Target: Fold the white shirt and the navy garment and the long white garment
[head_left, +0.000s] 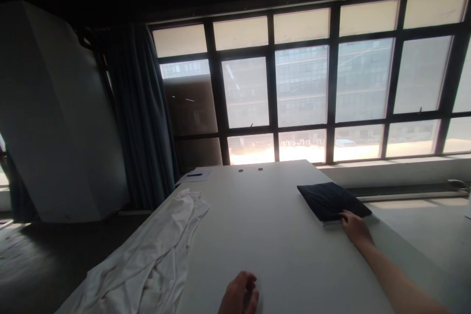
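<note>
Cloth [327, 198], dark and folded, lies at the right of the tabletop [253, 221], its near edge pinched in our right hand [355, 229]. Our left hand [237, 295] curls, fingers slightly apart.

Bare right forearm [393, 272], fingers [347, 214] (bare too)

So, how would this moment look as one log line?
Left hand: nothing visible held | Right hand: touching folded dark cloth | White fabric: crumpled along table's left side
</note>
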A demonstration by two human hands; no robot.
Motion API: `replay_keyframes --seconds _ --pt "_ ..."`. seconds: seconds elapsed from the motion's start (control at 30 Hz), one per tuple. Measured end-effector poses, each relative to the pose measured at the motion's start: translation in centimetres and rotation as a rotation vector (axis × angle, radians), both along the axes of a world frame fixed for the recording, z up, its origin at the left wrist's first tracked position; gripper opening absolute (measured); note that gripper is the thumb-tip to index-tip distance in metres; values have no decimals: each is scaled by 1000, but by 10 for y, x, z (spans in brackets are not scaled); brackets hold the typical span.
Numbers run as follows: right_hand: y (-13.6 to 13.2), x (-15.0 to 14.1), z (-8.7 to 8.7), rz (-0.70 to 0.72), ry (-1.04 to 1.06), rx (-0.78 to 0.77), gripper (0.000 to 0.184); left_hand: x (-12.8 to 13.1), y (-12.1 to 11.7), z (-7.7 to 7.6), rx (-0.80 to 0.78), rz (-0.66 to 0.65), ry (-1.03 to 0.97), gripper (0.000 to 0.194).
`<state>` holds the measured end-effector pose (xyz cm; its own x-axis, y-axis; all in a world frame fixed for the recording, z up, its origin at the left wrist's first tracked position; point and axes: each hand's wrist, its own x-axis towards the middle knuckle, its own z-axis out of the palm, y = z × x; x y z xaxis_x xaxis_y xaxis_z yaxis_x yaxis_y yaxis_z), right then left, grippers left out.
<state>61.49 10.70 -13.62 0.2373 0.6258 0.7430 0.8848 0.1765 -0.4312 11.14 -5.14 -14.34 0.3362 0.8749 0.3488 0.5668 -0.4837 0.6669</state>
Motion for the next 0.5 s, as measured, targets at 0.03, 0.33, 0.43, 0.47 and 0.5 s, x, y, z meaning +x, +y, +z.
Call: replay_keyframes --seconds 0.03,0.33,0.43,0.47,0.5 --pt "1 1 -11 -19 5 -8 37 0 0 0 0 1 3 22" --pt "14 16 -36 -171 12 -18 51 0 1 -3 -15 -8 14 21" --pt "13 13 -39 -212 -9 -70 55 0 2 -4 -35 -10 46 20" --pt "12 11 -40 -229 -18 -102 55 -1 3 -5 -37 -9 51 20" --pt "11 10 -42 -249 -26 -140 54 -1 3 -5 -39 -8 57 20"
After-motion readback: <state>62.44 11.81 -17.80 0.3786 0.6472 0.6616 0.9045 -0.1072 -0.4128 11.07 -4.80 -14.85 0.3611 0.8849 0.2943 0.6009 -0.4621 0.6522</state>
